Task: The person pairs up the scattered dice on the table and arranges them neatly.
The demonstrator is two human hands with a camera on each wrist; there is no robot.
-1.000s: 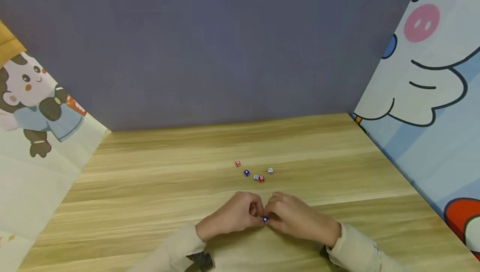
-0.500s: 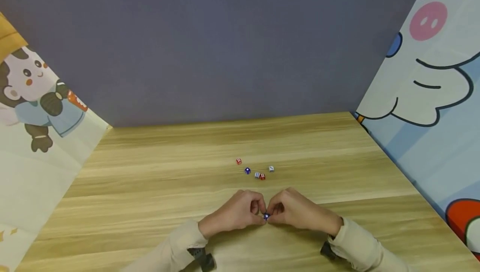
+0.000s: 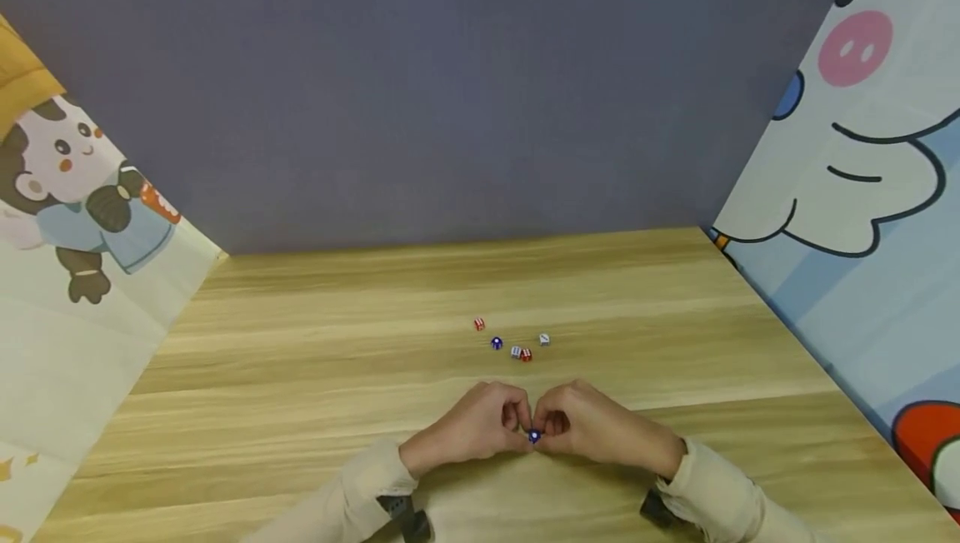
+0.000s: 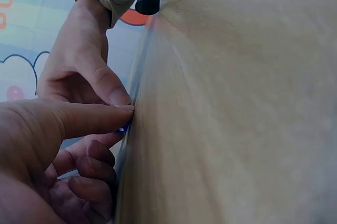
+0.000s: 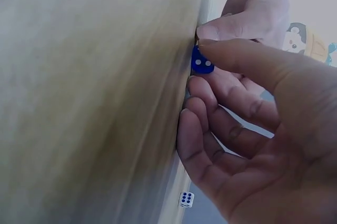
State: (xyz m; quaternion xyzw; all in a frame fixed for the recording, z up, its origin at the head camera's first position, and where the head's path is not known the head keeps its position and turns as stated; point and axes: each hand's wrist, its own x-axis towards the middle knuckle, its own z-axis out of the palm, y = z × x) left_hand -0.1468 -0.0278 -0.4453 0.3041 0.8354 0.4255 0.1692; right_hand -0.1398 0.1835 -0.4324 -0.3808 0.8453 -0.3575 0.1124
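Note:
A small blue die point(image 3: 534, 435) with white pips sits low at the wooden tabletop, between the fingertips of both hands. From the left, my left hand point(image 3: 480, 422) holds it with thumb and index finger. Opposite, my right hand point(image 3: 600, 422) pinches it the same way, the other fingers curled under. In the right wrist view a two-pip face of the blue die point(image 5: 202, 62) shows between thumb and index finger. The left wrist view has only a sliver of the die point(image 4: 123, 128), mostly hidden by the left thumb.
Beyond the hands on the wooden table point(image 3: 300, 360) lie a red die point(image 3: 479, 324), another blue die point(image 3: 497, 343), a white die point(image 3: 516, 352) beside a second red die point(image 3: 526, 355), and another white die point(image 3: 544, 340). A grey panel point(image 3: 465, 110) stands at the back.
My right hand's fingers have drawn in into a rounder pinch at the blue die. The left hand has barely moved. The dice beyond stay in place; the head view has shifted slightly.

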